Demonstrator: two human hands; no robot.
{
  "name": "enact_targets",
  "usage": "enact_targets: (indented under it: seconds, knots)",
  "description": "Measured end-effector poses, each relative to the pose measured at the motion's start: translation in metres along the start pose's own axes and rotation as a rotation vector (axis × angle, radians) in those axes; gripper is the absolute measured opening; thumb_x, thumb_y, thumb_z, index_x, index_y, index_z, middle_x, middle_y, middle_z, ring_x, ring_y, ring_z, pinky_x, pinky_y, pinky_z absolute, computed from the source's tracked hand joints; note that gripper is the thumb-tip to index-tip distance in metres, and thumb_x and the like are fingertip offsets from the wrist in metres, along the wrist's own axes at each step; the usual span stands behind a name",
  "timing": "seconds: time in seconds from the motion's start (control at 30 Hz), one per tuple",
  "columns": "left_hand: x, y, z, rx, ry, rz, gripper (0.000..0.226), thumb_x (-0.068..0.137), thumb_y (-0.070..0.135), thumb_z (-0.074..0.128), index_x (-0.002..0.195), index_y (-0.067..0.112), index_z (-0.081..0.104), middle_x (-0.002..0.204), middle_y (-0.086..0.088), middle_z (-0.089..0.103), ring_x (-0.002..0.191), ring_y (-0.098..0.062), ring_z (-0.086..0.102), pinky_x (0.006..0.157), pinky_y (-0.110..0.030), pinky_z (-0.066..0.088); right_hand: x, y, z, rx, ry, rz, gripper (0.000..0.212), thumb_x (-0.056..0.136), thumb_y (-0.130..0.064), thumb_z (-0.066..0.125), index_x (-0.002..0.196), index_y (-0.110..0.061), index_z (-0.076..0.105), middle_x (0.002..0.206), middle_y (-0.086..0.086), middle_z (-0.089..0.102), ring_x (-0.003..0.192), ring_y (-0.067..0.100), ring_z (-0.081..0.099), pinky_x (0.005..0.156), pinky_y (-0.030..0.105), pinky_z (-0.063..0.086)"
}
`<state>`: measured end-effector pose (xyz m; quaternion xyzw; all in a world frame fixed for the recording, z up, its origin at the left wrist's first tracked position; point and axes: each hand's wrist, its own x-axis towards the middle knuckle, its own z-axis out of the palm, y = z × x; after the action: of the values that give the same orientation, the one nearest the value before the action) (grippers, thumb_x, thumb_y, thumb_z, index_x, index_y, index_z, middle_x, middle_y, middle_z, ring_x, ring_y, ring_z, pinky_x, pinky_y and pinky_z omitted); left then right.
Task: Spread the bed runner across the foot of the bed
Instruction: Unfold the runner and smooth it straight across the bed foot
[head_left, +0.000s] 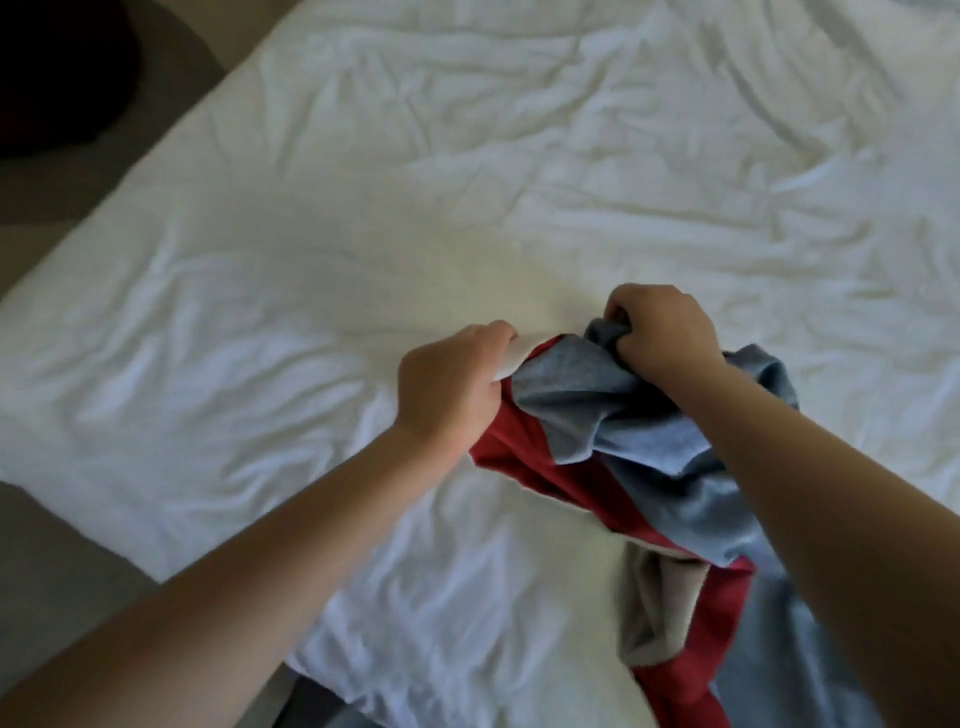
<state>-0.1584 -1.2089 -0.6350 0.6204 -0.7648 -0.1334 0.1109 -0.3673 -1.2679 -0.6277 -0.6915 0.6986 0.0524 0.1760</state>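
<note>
Both hands gripped the bunched runner above the bed.

Left hand (451, 382) was clenched on the runner (623, 447) at its red-and-grey edge; right hand (662, 332) was fisted on a grey fold. Runner stayed crumpled, trailing toward the near right corner over the wrinkled white bed (311, 270).

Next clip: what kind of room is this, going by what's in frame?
Most likely a bedroom, perhaps a hotel room. A bed with a rumpled white duvet fills the view, brown floor shows beside it, and both hands grip a bunched red, blue-grey and beige bed runner at the near edge.
</note>
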Motion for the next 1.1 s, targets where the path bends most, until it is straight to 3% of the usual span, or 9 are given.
enact_targets:
  seconds: [0.2, 0.3, 0.5, 0.6, 0.73, 0.83, 0.9, 1.0, 1.1]
  knots:
    - [0.046, -0.112, -0.058, 0.083, 0.14, -0.097, 0.023, 0.079, 0.012, 0.061, 0.1, 0.021, 0.062, 0.084, -0.003, 0.066, 0.076, -0.032, 0.065, 0.054, -0.032, 0.043, 0.068, -0.094, -0.028, 0.381, 0.369, 0.236, 0.01, 0.078, -0.014, 0.055, 0.086, -0.014, 0.061, 0.077, 0.0, 0.058, 0.07, 0.022, 0.05, 0.058, 0.026, 0.035]
    - [0.068, -0.164, -0.078, 0.115, 0.178, -0.157, 0.019, 0.079, 0.011, 0.061, 0.096, 0.019, 0.059, 0.08, -0.003, 0.064, 0.073, -0.032, 0.064, 0.053, -0.031, 0.041, 0.102, -0.151, -0.033, 0.486, 0.424, 0.236, 0.013, 0.078, -0.011, 0.053, 0.088, -0.012, 0.059, 0.076, -0.002, 0.054, 0.068, 0.02, 0.048, 0.051, 0.026, 0.031]
    - [0.059, -0.235, -0.064, 0.176, 0.005, -0.292, 0.015, 0.08, 0.007, 0.054, 0.092, 0.016, 0.054, 0.082, -0.003, 0.061, 0.076, -0.032, 0.062, 0.053, -0.028, 0.034, 0.131, -0.224, 0.002, 0.47, 0.193, 0.172, 0.017, 0.082, -0.014, 0.051, 0.098, -0.013, 0.056, 0.09, 0.002, 0.057, 0.083, 0.026, 0.057, 0.064, 0.028, 0.038]
    - [0.048, -0.239, -0.049, 0.172, -0.118, -0.366, 0.029, 0.077, 0.004, 0.055, 0.102, 0.017, 0.052, 0.093, -0.004, 0.059, 0.085, -0.03, 0.061, 0.057, -0.031, 0.037, 0.129, -0.235, 0.02, 0.247, -0.017, 0.075, 0.028, 0.079, -0.025, 0.058, 0.105, -0.015, 0.056, 0.102, 0.008, 0.058, 0.082, 0.026, 0.053, 0.065, 0.028, 0.036]
    - [0.056, -0.225, -0.043, 0.046, -0.027, -0.075, 0.057, 0.068, 0.005, 0.058, 0.122, 0.019, 0.053, 0.111, -0.004, 0.057, 0.097, -0.028, 0.057, 0.078, -0.04, 0.049, 0.135, -0.24, 0.014, -0.023, 0.039, -0.06, 0.041, 0.087, -0.056, 0.044, 0.102, -0.025, 0.066, 0.106, 0.009, 0.063, 0.097, 0.032, 0.059, 0.071, 0.033, 0.044]
    - [0.081, -0.209, -0.04, -0.076, 0.024, 0.023, 0.051, 0.069, 0.008, 0.053, 0.119, 0.013, 0.057, 0.112, -0.006, 0.059, 0.099, -0.029, 0.056, 0.081, -0.044, 0.048, 0.152, -0.225, 0.001, -0.102, 0.249, -0.155, 0.034, 0.092, -0.036, 0.047, 0.117, -0.018, 0.061, 0.117, 0.012, 0.058, 0.108, 0.034, 0.053, 0.08, 0.04, 0.044]
    - [0.103, -0.199, -0.033, -0.1, 0.003, -0.046, 0.044, 0.078, 0.011, 0.05, 0.121, 0.013, 0.055, 0.114, -0.006, 0.058, 0.101, -0.029, 0.055, 0.08, -0.044, 0.048, 0.161, -0.211, -0.002, -0.176, 0.142, -0.276, 0.049, 0.089, -0.017, 0.051, 0.137, -0.022, 0.044, 0.138, 0.008, 0.047, 0.126, 0.032, 0.042, 0.093, 0.045, 0.041]
    - [0.126, -0.187, -0.02, -0.091, -0.172, -0.041, 0.046, 0.086, 0.015, 0.048, 0.131, 0.013, 0.045, 0.12, -0.009, 0.056, 0.103, -0.031, 0.056, 0.08, -0.044, 0.049, 0.163, -0.196, 0.007, -0.346, -0.134, -0.395, 0.069, 0.088, -0.014, 0.052, 0.148, -0.033, 0.023, 0.148, 0.001, 0.036, 0.139, 0.025, 0.027, 0.104, 0.046, 0.032]
    - [0.122, -0.181, -0.011, -0.107, -0.275, 0.017, 0.057, 0.082, 0.02, 0.053, 0.137, 0.017, 0.035, 0.111, -0.008, 0.061, 0.094, -0.031, 0.061, 0.075, -0.044, 0.052, 0.154, -0.177, 0.022, -0.33, -0.182, -0.367, 0.051, 0.089, -0.015, 0.049, 0.136, -0.031, 0.041, 0.132, 0.006, 0.051, 0.123, 0.028, 0.045, 0.094, 0.043, 0.039]
